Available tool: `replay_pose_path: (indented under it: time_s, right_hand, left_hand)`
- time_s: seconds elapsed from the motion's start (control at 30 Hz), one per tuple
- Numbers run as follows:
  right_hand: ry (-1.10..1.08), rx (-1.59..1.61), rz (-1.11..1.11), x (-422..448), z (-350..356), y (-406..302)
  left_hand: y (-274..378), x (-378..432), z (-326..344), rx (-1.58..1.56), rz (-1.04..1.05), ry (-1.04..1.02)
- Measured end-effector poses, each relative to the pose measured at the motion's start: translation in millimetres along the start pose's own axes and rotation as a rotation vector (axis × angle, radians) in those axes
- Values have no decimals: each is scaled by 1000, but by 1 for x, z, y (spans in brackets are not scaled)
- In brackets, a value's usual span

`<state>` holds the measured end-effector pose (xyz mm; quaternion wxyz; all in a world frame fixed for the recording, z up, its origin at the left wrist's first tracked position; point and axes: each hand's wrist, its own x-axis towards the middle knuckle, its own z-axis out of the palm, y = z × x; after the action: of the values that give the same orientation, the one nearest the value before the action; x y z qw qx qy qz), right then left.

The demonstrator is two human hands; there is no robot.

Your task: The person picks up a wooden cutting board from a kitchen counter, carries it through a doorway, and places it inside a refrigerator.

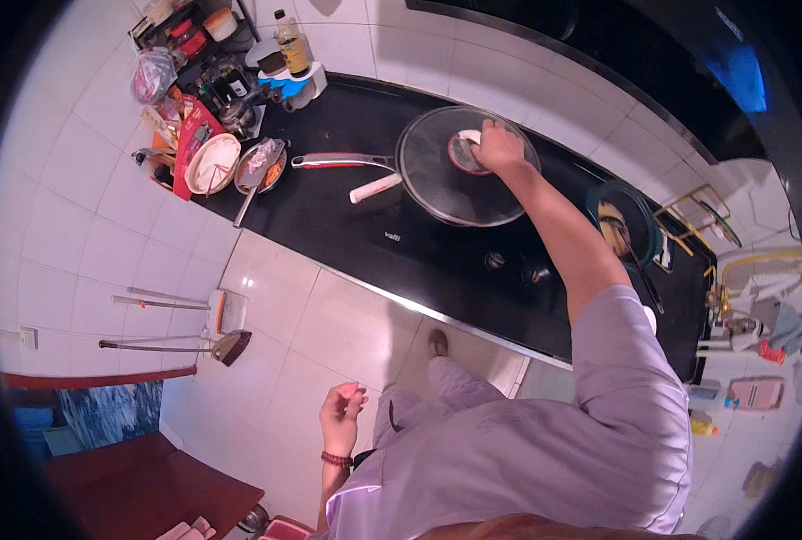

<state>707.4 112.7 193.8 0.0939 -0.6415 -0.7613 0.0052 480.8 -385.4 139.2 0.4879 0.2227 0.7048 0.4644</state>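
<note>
My right hand (499, 143) is on the knob of a round glass pan lid (441, 196), which lies over a pan on the black hob. The pan's metal handle (343, 160) points left, and a pale handle (375, 188) sticks out just below it. Away from the counter, my left hand (341, 408) hangs over the floor with its fingers curled and nothing visible in it. Near the counter's left end, a cleaver (259, 172) rests across a bowl of orange food (276, 169), beside a light basket (213, 164) with chopsticks.
A sauce bottle (293, 47) and a metal teapot (238, 118) stand at the back left. To the right are a dark green round rack or pan (652, 216) and a gold wire rack (686, 202). A broom (231, 347) leans by the left wall.
</note>
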Motion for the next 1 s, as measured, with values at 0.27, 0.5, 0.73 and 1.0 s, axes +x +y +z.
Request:
replay_pose_path:
  time_s: [0.27, 0.5, 0.73, 1.0]
  right_hand:
    - [-159, -142, -141, 47, 40, 4]
    - [71, -24, -54, 39, -27, 36]
    - [269, 803, 255, -58, -100, 92]
    - [830, 1637, 599, -254, -124, 193]
  left_hand:
    - [-17, 5, -33, -131, -114, 195]
    - [3, 50, -39, -48, -64, 54]
    - [26, 93, -27, -5, -10, -176]
    - [47, 137, 13, 163, 79, -546]
